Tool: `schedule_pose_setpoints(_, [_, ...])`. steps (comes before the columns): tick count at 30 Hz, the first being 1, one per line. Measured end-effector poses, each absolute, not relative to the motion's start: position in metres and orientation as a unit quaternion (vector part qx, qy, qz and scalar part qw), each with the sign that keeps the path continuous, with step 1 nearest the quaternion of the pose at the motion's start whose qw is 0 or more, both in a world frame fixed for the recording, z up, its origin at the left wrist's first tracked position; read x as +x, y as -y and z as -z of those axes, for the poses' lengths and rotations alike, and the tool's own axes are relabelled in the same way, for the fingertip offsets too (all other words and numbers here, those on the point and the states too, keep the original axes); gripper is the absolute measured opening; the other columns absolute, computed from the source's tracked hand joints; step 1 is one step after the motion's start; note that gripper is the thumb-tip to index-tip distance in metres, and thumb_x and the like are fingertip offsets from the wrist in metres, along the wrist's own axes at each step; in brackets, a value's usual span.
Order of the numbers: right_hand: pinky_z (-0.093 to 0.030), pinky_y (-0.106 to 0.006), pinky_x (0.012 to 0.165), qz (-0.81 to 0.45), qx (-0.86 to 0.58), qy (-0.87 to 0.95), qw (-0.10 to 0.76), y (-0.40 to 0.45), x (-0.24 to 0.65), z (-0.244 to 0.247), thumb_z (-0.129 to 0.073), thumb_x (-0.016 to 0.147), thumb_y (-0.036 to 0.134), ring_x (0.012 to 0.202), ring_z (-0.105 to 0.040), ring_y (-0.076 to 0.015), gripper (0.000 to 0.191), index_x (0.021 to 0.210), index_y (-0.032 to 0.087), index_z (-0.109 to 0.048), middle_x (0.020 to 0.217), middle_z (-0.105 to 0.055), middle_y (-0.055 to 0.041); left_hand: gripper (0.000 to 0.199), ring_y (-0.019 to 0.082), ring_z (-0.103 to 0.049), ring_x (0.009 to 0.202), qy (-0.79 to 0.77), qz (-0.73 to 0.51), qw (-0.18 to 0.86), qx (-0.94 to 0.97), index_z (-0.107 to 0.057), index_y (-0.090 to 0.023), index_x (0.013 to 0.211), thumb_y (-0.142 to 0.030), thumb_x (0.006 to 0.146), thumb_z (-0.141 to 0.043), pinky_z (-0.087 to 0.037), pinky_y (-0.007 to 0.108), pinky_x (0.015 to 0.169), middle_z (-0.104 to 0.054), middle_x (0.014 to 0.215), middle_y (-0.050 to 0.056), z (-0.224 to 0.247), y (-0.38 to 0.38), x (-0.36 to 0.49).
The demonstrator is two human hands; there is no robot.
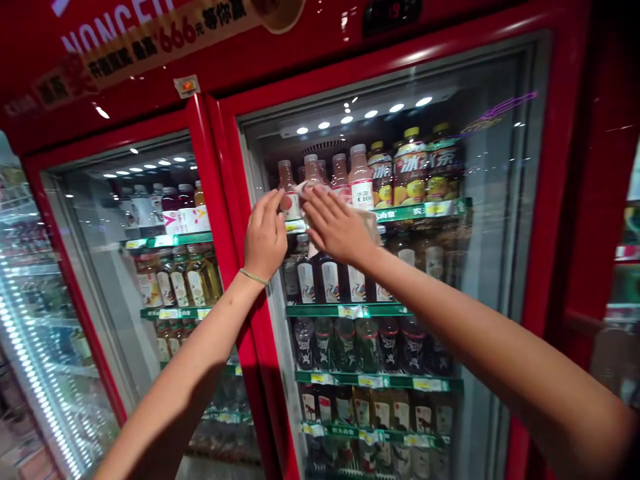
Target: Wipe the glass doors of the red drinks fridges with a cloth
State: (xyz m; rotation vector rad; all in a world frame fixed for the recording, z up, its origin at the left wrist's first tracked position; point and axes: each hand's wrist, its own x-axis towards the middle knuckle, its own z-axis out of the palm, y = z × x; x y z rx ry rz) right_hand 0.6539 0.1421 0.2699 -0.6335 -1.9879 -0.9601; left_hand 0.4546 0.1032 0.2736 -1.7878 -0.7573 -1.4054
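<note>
My right hand (pixel 333 223) lies with its fingers outstretched against the glass door (pixel 493 220) of a red drinks fridge. Under it is a pale cloth (pixel 371 225), which shows past the fingertips and below the palm; most of it is hidden. Close by on the left, my left hand (pixel 265 237) rests at the door's left edge, its fingers slightly bent and apart, with nothing seen in them. Behind the glass, brown drink bottles (pixel 359 175) and yellow-capped tea bottles (pixel 411 167) stand on the top shelf, partly covered by my right hand.
Several shelves of bottles with green price strips (pixel 345 311) fill the fridge below. A second glass door (pixel 90 267) in a red frame is to the left. A lit open cooler (pixel 40 347) stands at the far left. A digital display (pixel 393 12) is above the door.
</note>
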Motion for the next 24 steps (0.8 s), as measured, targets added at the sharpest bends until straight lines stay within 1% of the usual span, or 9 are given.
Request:
schedule_pose_setpoints(4, [-0.013,-0.057,0.133,0.388,-0.342,0.726,0.454,-0.14,0.756,-0.289,-0.029,0.104,0.05,0.161,-0.014,-0.0265,0.068,0.166,0.025,-0.018,0.173,-0.023,-0.0015,0.045,0.025,-0.042,0.149,0.318,0.519,0.368,-0.703,-0.051,-0.027,0.148,-0.031,0.104,-0.039,-0.03,0.05,0.129,-0.052,0.154,0.009,-0.261,-0.117,0.492])
schedule_pose_setpoints(7, [-0.016,-0.059,0.132,0.394,-0.393,0.674,0.487,-0.14,0.828,-0.285,-0.025,0.103,0.053,0.161,-0.017,-0.0286,0.068,0.165,0.024,-0.023,0.172,-0.026,-0.0037,0.046,0.028,-0.036,0.154,0.343,0.509,0.374,-0.695,-0.053,-0.032,0.147,-0.03,0.102,-0.045,-0.021,0.058,0.131,-0.048,0.159,0.006,-0.251,-0.123,0.511])
schedule_pose_setpoints(9, [-0.018,-0.059,0.132,0.394,-0.41,0.641,0.516,-0.141,0.867,-0.276,-0.024,0.102,0.054,0.16,-0.02,-0.0312,0.069,0.165,0.024,-0.025,0.172,-0.027,-0.0042,0.046,0.028,-0.034,0.155,0.351,0.512,0.374,-0.689,-0.052,-0.033,0.147,-0.03,0.101,-0.046,-0.02,0.058,0.131,-0.045,0.162,0.004,-0.247,-0.124,0.516])
schedule_pose_setpoints(13, [-0.018,-0.061,0.13,0.386,-0.41,0.585,0.584,-0.147,0.908,-0.255,-0.026,0.101,0.056,0.158,-0.023,-0.0401,0.069,0.166,0.035,-0.019,0.173,-0.02,0.0058,0.048,0.028,-0.034,0.155,0.356,0.49,0.378,-0.7,-0.051,-0.033,0.148,-0.03,0.1,-0.048,-0.022,0.056,0.131,-0.044,0.162,0.004,-0.243,-0.118,0.509])
schedule_pose_setpoints(15, [-0.016,-0.065,0.129,0.379,-0.407,0.552,0.621,-0.149,0.903,-0.247,-0.025,0.102,0.056,0.157,-0.021,-0.0437,0.069,0.167,0.038,-0.012,0.173,-0.016,0.0108,0.047,0.028,-0.036,0.154,0.36,0.466,0.381,-0.713,-0.052,-0.032,0.147,-0.03,0.101,-0.047,-0.026,0.054,0.13,-0.046,0.161,0.004,-0.24,-0.113,0.498])
schedule_pose_setpoints(17, [-0.014,-0.067,0.129,0.368,-0.414,0.528,0.644,-0.152,0.879,-0.242,-0.023,0.102,0.055,0.159,-0.017,-0.043,0.069,0.167,0.037,-0.007,0.174,-0.013,0.01,0.045,0.028,-0.039,0.152,0.364,0.444,0.385,-0.723,-0.054,-0.03,0.146,-0.03,0.101,-0.047,-0.03,0.053,0.129,-0.05,0.158,0.006,-0.238,-0.107,0.484])
schedule_pose_setpoints(21, [-0.014,-0.063,0.131,0.351,-0.439,0.569,0.6,-0.152,0.789,-0.23,-0.027,0.104,0.053,0.161,-0.013,-0.0358,0.074,0.166,0.014,-0.019,0.173,-0.019,-0.0121,0.042,0.028,-0.043,0.149,0.36,0.442,0.401,-0.717,-0.056,-0.027,0.143,-0.027,0.102,-0.045,-0.036,0.053,0.126,-0.053,0.153,0.008,-0.234,-0.097,0.454])
schedule_pose_setpoints(22, [-0.014,-0.063,0.131,0.35,-0.434,0.594,0.58,-0.15,0.762,-0.226,-0.029,0.104,0.052,0.161,-0.013,-0.0342,0.074,0.165,0.011,-0.023,0.173,-0.019,-0.0147,0.041,0.028,-0.042,0.149,0.355,0.451,0.41,-0.709,-0.057,-0.026,0.142,-0.026,0.102,-0.044,-0.036,0.053,0.125,-0.053,0.153,0.009,-0.234,-0.094,0.448])
schedule_pose_setpoints(24, [-0.015,-0.062,0.131,0.352,-0.408,0.641,0.547,-0.147,0.708,-0.215,-0.03,0.105,0.05,0.162,-0.01,-0.031,0.07,0.162,0.011,-0.027,0.173,-0.019,-0.0139,0.04,0.028,-0.042,0.15,0.346,0.47,0.429,-0.69,-0.058,-0.025,0.14,-0.024,0.102,-0.044,-0.036,0.053,0.125,-0.053,0.152,0.009,-0.233,-0.088,0.436])
